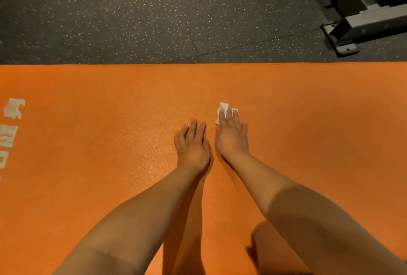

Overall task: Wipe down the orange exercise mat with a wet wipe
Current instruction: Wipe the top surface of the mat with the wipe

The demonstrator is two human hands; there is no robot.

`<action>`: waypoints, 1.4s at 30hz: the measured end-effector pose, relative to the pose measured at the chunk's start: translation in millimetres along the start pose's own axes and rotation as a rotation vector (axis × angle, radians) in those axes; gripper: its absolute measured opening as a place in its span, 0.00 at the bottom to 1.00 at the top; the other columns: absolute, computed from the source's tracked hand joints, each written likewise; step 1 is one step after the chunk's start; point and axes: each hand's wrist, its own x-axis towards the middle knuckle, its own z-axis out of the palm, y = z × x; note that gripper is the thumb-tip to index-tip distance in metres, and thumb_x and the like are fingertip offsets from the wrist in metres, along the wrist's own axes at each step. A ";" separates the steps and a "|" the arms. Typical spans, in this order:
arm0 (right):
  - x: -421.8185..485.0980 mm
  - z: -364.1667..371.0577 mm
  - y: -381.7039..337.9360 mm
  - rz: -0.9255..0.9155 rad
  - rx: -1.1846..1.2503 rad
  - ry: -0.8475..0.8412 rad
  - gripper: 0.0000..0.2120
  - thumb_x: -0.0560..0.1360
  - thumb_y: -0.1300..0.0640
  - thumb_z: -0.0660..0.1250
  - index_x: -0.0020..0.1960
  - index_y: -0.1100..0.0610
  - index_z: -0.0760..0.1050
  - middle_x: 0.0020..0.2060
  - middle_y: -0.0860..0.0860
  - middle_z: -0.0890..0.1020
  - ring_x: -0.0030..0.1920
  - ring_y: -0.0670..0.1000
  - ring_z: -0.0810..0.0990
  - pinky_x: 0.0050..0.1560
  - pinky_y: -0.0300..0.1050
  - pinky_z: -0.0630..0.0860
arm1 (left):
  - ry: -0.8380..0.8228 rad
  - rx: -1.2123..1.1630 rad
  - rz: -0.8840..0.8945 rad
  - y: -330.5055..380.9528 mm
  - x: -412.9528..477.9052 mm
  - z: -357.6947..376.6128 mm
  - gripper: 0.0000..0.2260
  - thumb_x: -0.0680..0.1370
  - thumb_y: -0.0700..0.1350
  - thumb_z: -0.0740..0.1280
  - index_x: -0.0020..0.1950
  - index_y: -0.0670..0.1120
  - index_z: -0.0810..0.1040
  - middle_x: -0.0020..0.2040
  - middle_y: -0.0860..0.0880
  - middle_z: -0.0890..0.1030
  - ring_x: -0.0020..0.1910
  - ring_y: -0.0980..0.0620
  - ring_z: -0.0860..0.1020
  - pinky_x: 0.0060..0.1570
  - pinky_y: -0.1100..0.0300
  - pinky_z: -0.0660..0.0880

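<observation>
Kneeling over the orange mat (308, 120), both arms reaching out toward 12 o'clock.

- My right hand (231, 136) is pressing the wet wipe (222, 109) flat against the mat. My fingers (228, 116) are lying straight and close together on top of it, not curling round it. The wipe is showing as a small crumpled white patch at the hand's 12 o'clock, poking out past the fingertips and to their 10 o'clock side.
- My left hand (192, 144) is resting palm-down on the mat just beside the right, at its 9 o'clock. Fingers loosely spread, holding nothing; I'm judging that it is bracing my weight.
- White lettering (13, 109) is running along the mat at 9 o'clock. Speckled dark floor (132, 10) is lying beyond the far edge at 12, with a metal machine base (356, 23) at 1 o'clock.

Notes on doing the stroke well: the wipe is bunched small, so I should be flattening it to cover more surface, pressing evenly through the whole palm, overlapping passes, and shifting the left hand off any patch I'm about to wipe. Most of the mat likely needs covering yet.
</observation>
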 end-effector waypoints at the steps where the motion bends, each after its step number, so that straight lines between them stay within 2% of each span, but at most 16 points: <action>1: -2.4 0.9 -5.4 0.013 0.015 -0.001 0.27 0.86 0.52 0.49 0.83 0.50 0.46 0.82 0.49 0.44 0.81 0.51 0.38 0.80 0.57 0.40 | -0.005 -0.007 -0.008 1.2 0.3 0.5 0.23 0.84 0.51 0.54 0.80 0.56 0.58 0.83 0.52 0.50 0.79 0.46 0.48 0.76 0.46 0.43; 4: -13.2 8.2 -19.1 -0.117 0.027 -0.048 0.28 0.84 0.54 0.54 0.83 0.49 0.51 0.82 0.50 0.47 0.82 0.51 0.40 0.80 0.59 0.42 | -0.018 -0.028 -0.009 -0.1 -1.2 0.6 0.23 0.85 0.53 0.52 0.81 0.57 0.57 0.83 0.53 0.48 0.79 0.47 0.46 0.76 0.46 0.42; 7: -13.6 5.1 -5.5 -0.227 -0.010 -0.063 0.26 0.85 0.55 0.51 0.82 0.46 0.52 0.82 0.47 0.49 0.82 0.49 0.41 0.80 0.57 0.40 | -0.013 -0.023 0.015 -2.5 -3.2 -2.5 0.22 0.85 0.53 0.52 0.81 0.56 0.58 0.83 0.52 0.50 0.79 0.46 0.48 0.76 0.47 0.43; 9: -8.7 0.1 9.6 -0.155 -0.073 -0.039 0.26 0.86 0.54 0.49 0.83 0.47 0.49 0.82 0.47 0.47 0.81 0.49 0.40 0.79 0.57 0.40 | -0.022 0.006 0.019 -1.8 -2.9 -5.0 0.23 0.85 0.52 0.53 0.81 0.56 0.58 0.83 0.52 0.49 0.79 0.45 0.48 0.76 0.46 0.44; 11: -7.8 -2.7 17.5 0.023 -0.058 0.004 0.27 0.86 0.53 0.48 0.83 0.50 0.46 0.82 0.48 0.44 0.81 0.51 0.38 0.80 0.58 0.41 | -0.042 0.041 0.007 -0.7 -2.1 -6.2 0.23 0.85 0.52 0.53 0.81 0.56 0.56 0.83 0.52 0.48 0.79 0.46 0.48 0.76 0.45 0.44; 13: -11.6 1.6 10.4 0.096 -0.018 0.025 0.28 0.86 0.52 0.48 0.83 0.51 0.44 0.82 0.50 0.43 0.81 0.52 0.36 0.80 0.57 0.41 | -0.047 0.054 0.003 -0.5 -2.2 -5.9 0.24 0.85 0.52 0.53 0.81 0.56 0.56 0.83 0.52 0.47 0.79 0.46 0.48 0.76 0.46 0.44; 17: -23.6 15.9 -8.8 -0.190 0.009 -0.073 0.27 0.86 0.52 0.49 0.83 0.48 0.48 0.82 0.48 0.46 0.81 0.49 0.37 0.80 0.58 0.41 | -0.024 0.034 0.020 -2.7 -3.0 -6.8 0.23 0.85 0.54 0.52 0.81 0.57 0.57 0.83 0.52 0.50 0.78 0.46 0.51 0.76 0.47 0.45; 19: -19.3 14.0 2.1 -0.239 -0.047 -0.056 0.26 0.86 0.53 0.49 0.83 0.47 0.48 0.82 0.47 0.46 0.81 0.48 0.38 0.80 0.58 0.41 | -0.007 0.049 0.031 -2.9 -2.1 -9.0 0.23 0.85 0.54 0.52 0.81 0.57 0.57 0.82 0.52 0.52 0.77 0.45 0.53 0.75 0.47 0.47; 24: -8.5 3.8 20.1 0.112 0.008 0.073 0.27 0.86 0.52 0.48 0.83 0.51 0.45 0.82 0.53 0.40 0.81 0.53 0.35 0.80 0.57 0.40 | -0.019 0.134 0.003 4.3 3.9 -11.3 0.24 0.84 0.56 0.54 0.80 0.58 0.57 0.82 0.50 0.53 0.74 0.43 0.55 0.73 0.46 0.49; 25: -8.9 5.5 12.9 0.098 0.020 0.066 0.27 0.86 0.52 0.47 0.83 0.51 0.45 0.82 0.53 0.40 0.81 0.54 0.35 0.80 0.57 0.40 | -0.021 0.144 -0.015 6.6 5.5 -11.1 0.24 0.84 0.55 0.54 0.80 0.58 0.57 0.81 0.49 0.53 0.73 0.42 0.55 0.72 0.46 0.50; 27: -11.9 12.1 0.1 -0.054 0.010 0.011 0.26 0.86 0.51 0.47 0.83 0.50 0.47 0.82 0.52 0.41 0.81 0.53 0.36 0.80 0.56 0.40 | -0.003 0.141 -0.042 11.0 10.4 -11.5 0.23 0.83 0.54 0.56 0.79 0.58 0.59 0.79 0.48 0.56 0.71 0.41 0.57 0.70 0.45 0.52; 30: -10.4 9.0 8.8 -0.221 -0.057 -0.032 0.25 0.87 0.48 0.46 0.83 0.48 0.48 0.82 0.48 0.44 0.81 0.50 0.37 0.80 0.56 0.39 | 0.007 0.131 0.018 17.1 21.6 -12.1 0.23 0.83 0.52 0.56 0.79 0.56 0.60 0.80 0.48 0.57 0.73 0.42 0.57 0.71 0.45 0.52; 32: -1.4 -0.6 28.9 -0.130 -0.063 0.014 0.26 0.87 0.48 0.45 0.83 0.48 0.45 0.82 0.49 0.42 0.81 0.51 0.36 0.79 0.56 0.37 | -0.034 0.158 0.059 19.9 29.3 -11.9 0.24 0.83 0.53 0.55 0.80 0.57 0.58 0.82 0.50 0.52 0.76 0.43 0.53 0.72 0.44 0.51; 35: 13.6 -14.3 47.8 0.172 0.021 0.085 0.28 0.86 0.48 0.44 0.83 0.51 0.41 0.82 0.53 0.40 0.81 0.54 0.35 0.80 0.57 0.38 | -0.066 0.176 0.041 19.0 34.6 -8.7 0.25 0.84 0.55 0.53 0.81 0.58 0.54 0.82 0.53 0.48 0.77 0.44 0.50 0.73 0.43 0.49; 37: 20.4 -13.6 38.5 0.210 0.037 0.076 0.28 0.86 0.49 0.45 0.83 0.51 0.41 0.82 0.54 0.38 0.80 0.56 0.33 0.80 0.57 0.37 | -0.054 0.163 0.033 15.9 34.1 -5.0 0.25 0.84 0.55 0.53 0.81 0.58 0.53 0.82 0.54 0.48 0.77 0.45 0.51 0.73 0.43 0.48; 42: 23.1 -5.0 0.3 -0.170 -0.041 -0.052 0.26 0.86 0.49 0.47 0.83 0.46 0.48 0.82 0.50 0.41 0.81 0.52 0.34 0.79 0.57 0.37 | -0.034 0.097 0.022 14.4 34.6 0.7 0.23 0.85 0.57 0.48 0.81 0.60 0.54 0.82 0.57 0.47 0.77 0.47 0.50 0.72 0.47 0.45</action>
